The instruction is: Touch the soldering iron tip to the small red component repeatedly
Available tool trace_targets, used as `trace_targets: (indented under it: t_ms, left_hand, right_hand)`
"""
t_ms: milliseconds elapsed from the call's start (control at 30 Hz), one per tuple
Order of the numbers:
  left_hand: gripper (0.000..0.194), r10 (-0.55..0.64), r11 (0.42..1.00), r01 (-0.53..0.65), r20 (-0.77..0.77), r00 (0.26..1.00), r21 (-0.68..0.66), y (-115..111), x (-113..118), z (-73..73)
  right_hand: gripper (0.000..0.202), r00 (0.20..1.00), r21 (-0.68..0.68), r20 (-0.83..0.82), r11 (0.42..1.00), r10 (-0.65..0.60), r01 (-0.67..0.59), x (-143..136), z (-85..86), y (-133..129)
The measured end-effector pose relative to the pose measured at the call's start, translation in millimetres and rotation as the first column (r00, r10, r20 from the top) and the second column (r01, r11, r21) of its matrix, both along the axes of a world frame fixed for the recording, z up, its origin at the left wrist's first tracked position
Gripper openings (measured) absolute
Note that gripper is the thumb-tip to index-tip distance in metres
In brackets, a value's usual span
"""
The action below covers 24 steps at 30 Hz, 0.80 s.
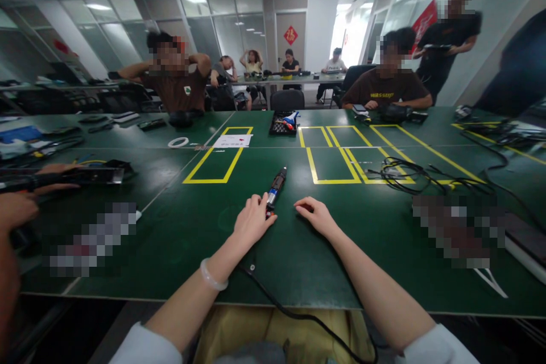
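Fingers of the left hand curl over the near end of a slim power tool in my head view; with the back of the hand hiding the contact, I can't tell whether they grip or merely rest. My right hand holds nothing, fingers loosely bent, apart from the tool. I read the step as handling the tool; lifting it would call for a secure wrap and slack in the black cable. The tool's tip points away across the green table, between the hands. Both forearms reach forward, left palm down, right turned inward.
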<state>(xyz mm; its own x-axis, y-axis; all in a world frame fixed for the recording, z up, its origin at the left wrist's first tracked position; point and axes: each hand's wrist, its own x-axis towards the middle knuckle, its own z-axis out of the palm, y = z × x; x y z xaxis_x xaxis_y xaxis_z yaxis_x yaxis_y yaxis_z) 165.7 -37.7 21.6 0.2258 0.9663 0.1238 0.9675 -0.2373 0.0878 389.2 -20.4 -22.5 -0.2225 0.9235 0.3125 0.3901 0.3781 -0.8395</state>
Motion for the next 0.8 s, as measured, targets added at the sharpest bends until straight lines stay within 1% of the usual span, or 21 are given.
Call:
trace_targets:
  t_ms: [67,133,233,367,433,500,567,633,733,800]
  left_hand:
    - [0.066,0.059,0.998,-0.06,-0.017,0.998,-0.016,-5.4,-31.2,0.6]
    - [0.066,0.136,0.99,-0.138,-0.043,0.99,-0.036,-10.4,-67.7,1.1]
    - [0.07,0.245,0.966,-0.25,-0.072,0.967,-0.066,-16.2,-127.9,0.6]
    - [0.076,0.354,0.928,-0.364,-0.109,0.929,-0.087,-19.6,-207.8,-3.7]
    - [0.077,0.384,0.914,-0.396,-0.126,0.915,-0.087,-19.6,-241.5,-6.3]
    - [0.075,0.411,0.903,-0.424,-0.14,0.901,-0.076,-19.7,-266.3,-7.5]
    - [0.07,0.441,0.889,-0.454,-0.152,0.885,-0.06,-21.2,-279.4,-6.5]
    - [0.063,0.468,0.878,-0.478,-0.164,0.868,-0.024,-25.2,-280.4,-3.8]
    - [0.05,0.506,0.861,-0.503,-0.232,0.831,0.074,-35.7,-265.0,2.5]
    - [0.041,0.505,0.861,-0.497,-0.298,0.81,0.108,-42.9,-250.4,8.5]
  right_hand:
    - [0.018,1.0,0.004,0.026,1.0,0.001,-0.001,0.2,-0.1,-0.7]
    - [0.018,0.999,0.004,0.038,1.0,0.004,-0.004,-0.6,0.0,-1.3]
    - [0.017,0.999,0.001,0.047,1.0,0.013,-0.013,-2.8,0.2,-1.5]
    - [0.017,0.997,0.002,0.068,1.0,0.021,-0.021,-6.3,-0.2,-0.8]
    - [0.017,0.997,0.002,0.077,1.0,0.024,-0.024,-8.0,-0.5,-0.7]
    - [0.017,0.996,0.0,0.08,1.0,0.024,-0.024,-9.6,-0.5,-0.8]
    - [0.018,0.997,-0.003,0.078,1.0,0.025,-0.025,-10.6,-0.3,-0.9]
    - [0.018,0.997,-0.005,0.074,1.0,0.027,-0.027,-10.7,0.1,-0.8]
    - [0.018,0.997,-0.01,0.072,0.999,0.031,-0.03,-9.4,0.7,-0.1]
    - [0.018,0.997,-0.012,0.072,0.999,0.033,-0.032,-8.2,0.5,0.9]
